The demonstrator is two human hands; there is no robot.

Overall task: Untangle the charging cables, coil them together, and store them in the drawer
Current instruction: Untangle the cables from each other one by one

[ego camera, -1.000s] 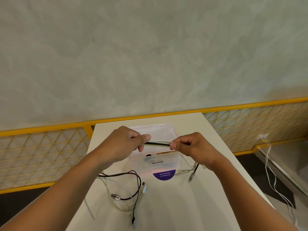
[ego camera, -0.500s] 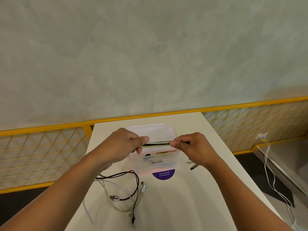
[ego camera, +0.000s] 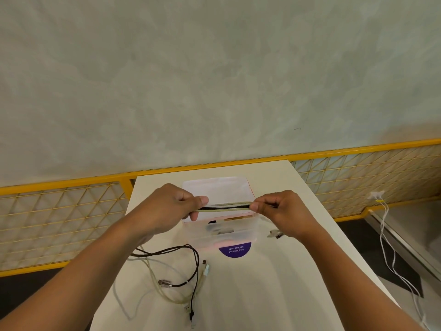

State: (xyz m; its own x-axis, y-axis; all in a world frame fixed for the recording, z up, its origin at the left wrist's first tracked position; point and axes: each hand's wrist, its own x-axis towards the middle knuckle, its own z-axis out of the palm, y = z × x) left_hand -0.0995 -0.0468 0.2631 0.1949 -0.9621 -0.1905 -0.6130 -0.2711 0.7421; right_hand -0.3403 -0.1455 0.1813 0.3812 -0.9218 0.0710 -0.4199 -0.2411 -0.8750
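Pinching cables [ego camera: 226,207] taut btwn hands [ego camera: 167,209] [ego camera: 284,215] | drawer box [ego camera: 222,236] below | purple sticker [ego camera: 235,250] adj.

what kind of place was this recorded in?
Likely a shared office pantry area: a purple sticker on the white table reads "Let's keep our pantries clean", and a yellow mesh railing runs behind it.

A white table [ego camera: 274,290] is bearing a translucent drawer box [ego camera: 222,236] and a purple sticker [ego camera: 235,250]. Cables [ego camera: 165,283] are sprawling at near left.
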